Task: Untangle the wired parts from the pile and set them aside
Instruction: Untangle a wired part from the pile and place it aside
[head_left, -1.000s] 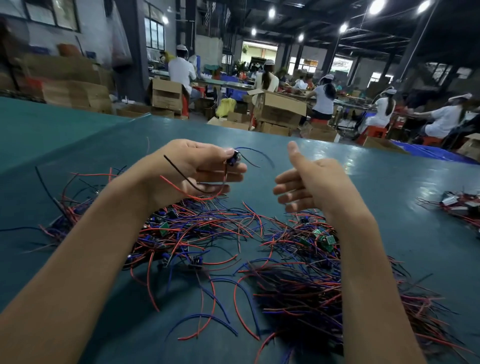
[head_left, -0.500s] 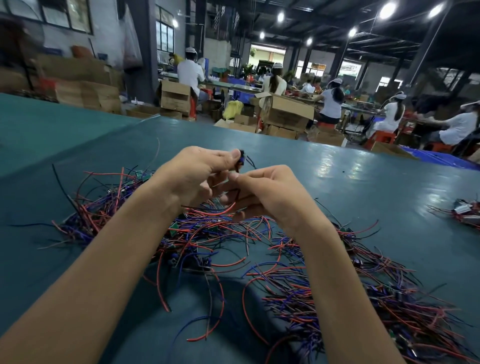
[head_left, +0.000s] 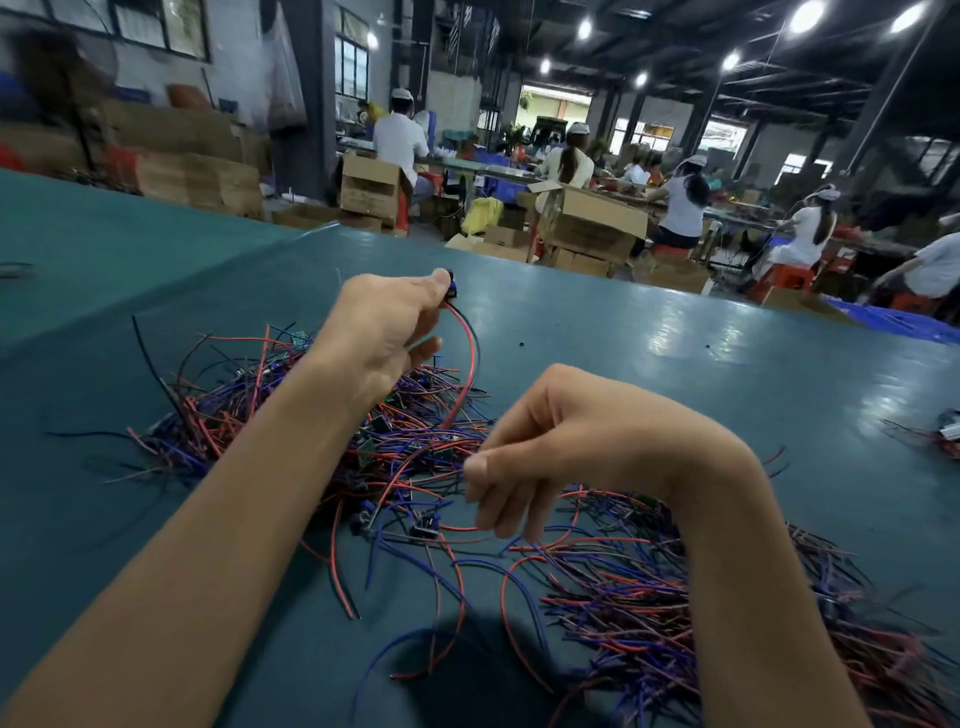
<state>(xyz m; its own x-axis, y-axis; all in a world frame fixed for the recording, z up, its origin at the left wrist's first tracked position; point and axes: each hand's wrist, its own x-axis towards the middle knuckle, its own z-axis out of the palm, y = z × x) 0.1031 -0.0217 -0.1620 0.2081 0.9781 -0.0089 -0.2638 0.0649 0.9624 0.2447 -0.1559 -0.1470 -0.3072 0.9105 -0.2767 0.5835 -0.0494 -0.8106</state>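
The small dark part (head_left: 452, 287) sat pinched between the tips of the left thumb and forefinger, held up above the table. The other fingers of the left hand (head_left: 379, 332) were curled loosely beneath it. From the part, a red lead and a dark lead (head_left: 471, 353) hung in a curve down to the top of the pile (head_left: 260, 415).

Lower and nearer, the right hand (head_left: 582, 441) had its thumb pressed to the forefinger, pinching thin strands (head_left: 457, 470) at the pile's crest. Blur hid which strands they were. Its remaining fingers were curled downward over the wires.

The pile spread red, blue and black across the teal table (head_left: 675, 364), with small green boards (head_left: 368, 447) among it. A second, smaller heap (head_left: 943, 434) lay well apart at the right edge.
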